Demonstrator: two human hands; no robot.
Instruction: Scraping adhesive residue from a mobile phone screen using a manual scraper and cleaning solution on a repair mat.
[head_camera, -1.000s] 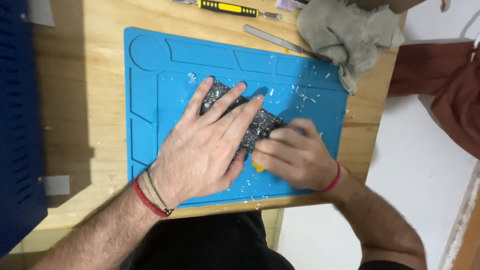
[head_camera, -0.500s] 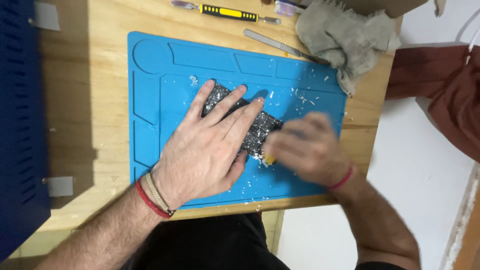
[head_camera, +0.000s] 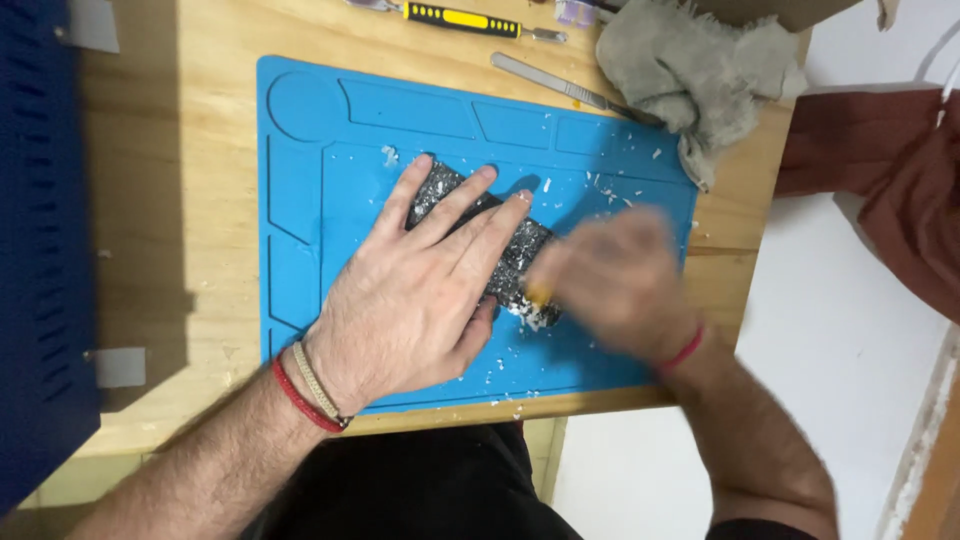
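My left hand (head_camera: 420, 300) lies flat, fingers spread, pressing down on a dark slab (head_camera: 522, 255) covered in white flecks, in the middle of a blue silicone mat (head_camera: 300, 200). My right hand (head_camera: 620, 285) is blurred with motion at the slab's right end. A small yellow-orange tool tip (head_camera: 540, 295) shows at its fingers, touching the slab's edge. White scrapings lie scattered on the mat around the slab.
The mat rests on a wooden table (head_camera: 180, 200). At the far edge lie a yellow-and-black handled tool (head_camera: 460, 20), a thin metal blade (head_camera: 550, 80) and a crumpled grey cloth (head_camera: 700, 70). A blue panel (head_camera: 40, 250) runs along the left. Dark red cloth (head_camera: 880, 180) lies right.
My right hand has moved right and a little up along the slab's end with quick strokes and is now blurred. My left hand has stayed pressed on the slab.
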